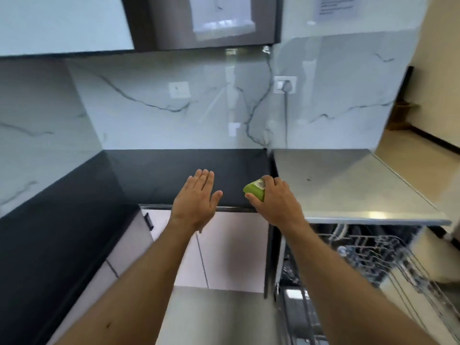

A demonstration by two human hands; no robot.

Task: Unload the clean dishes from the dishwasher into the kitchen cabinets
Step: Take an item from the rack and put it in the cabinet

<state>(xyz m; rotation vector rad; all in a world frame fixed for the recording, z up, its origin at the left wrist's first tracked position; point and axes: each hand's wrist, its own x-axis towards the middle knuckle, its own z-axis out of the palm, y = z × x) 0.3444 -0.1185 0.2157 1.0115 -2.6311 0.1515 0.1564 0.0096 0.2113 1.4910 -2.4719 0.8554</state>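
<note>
Over on the left we see the black counter (174, 175) running along the marble wall (154, 113), pale cabinet doors (231, 247) below its near edge. Above that edge the left hand (196, 197) hangs flat, fingers straight and together, thumb out, holding nothing. Just to its right, the right hand (273, 197) has its fingers curled round a small green item (254, 191), light on its upper face, too blurred for us to name, held over the counter's right end. Further right sits the grey dishwasher top (348, 183), and under it, near right, the wire rack (388, 257) is pulled out of the open dishwasher. High up, a dark wall cabinet (206, 23) hangs centre.
</note>
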